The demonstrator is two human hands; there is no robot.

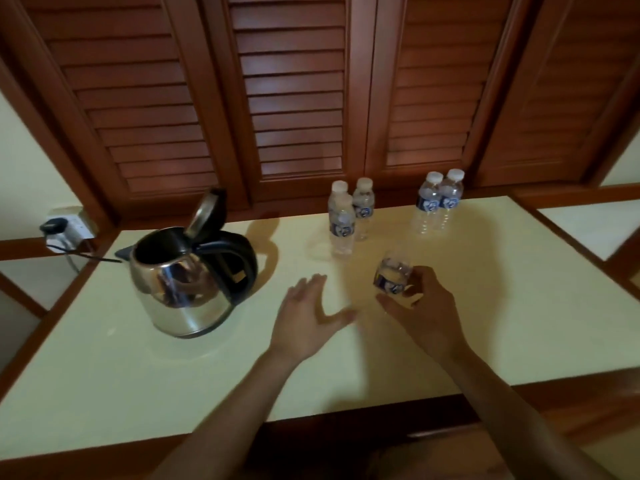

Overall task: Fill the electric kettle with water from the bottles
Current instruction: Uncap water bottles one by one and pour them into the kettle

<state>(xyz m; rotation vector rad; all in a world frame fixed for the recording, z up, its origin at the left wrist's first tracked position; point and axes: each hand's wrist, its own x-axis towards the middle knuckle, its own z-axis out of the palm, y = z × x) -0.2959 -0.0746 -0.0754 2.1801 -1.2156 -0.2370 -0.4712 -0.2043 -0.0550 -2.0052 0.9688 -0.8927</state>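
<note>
Your right hand (pixel 420 299) is wrapped round a small clear plastic water bottle with a blue label (pixel 393 277), low over the pale cream table (pixel 519 306) & well right of the shiny stainless-steel electric kettle with a black handle (pixel 183 289), which stands on the table's left part w/ its lid (pixel 206 211) flipped up. Your left hand (pixel 304 313) is flat & spread wide, holding nothing, between kettle & bottle. Can't tell if the cap is on, too blurred. Main risk, imo: thin plastic gives under a tight grip, so twisting the cap off while squeezing could shoot water onto the table before you reach the kettle. Also, a fast tip from too far off may splash past the rim, & the white wall socket w/ a black plug (pixel 65 230) sits just beyond the kettle's left side, so keep water off that cable. Watch your forearm too: the other clear capped bottles (pixel 343 230) stand near, at the back, & a careless sweep could topple them.
</note>
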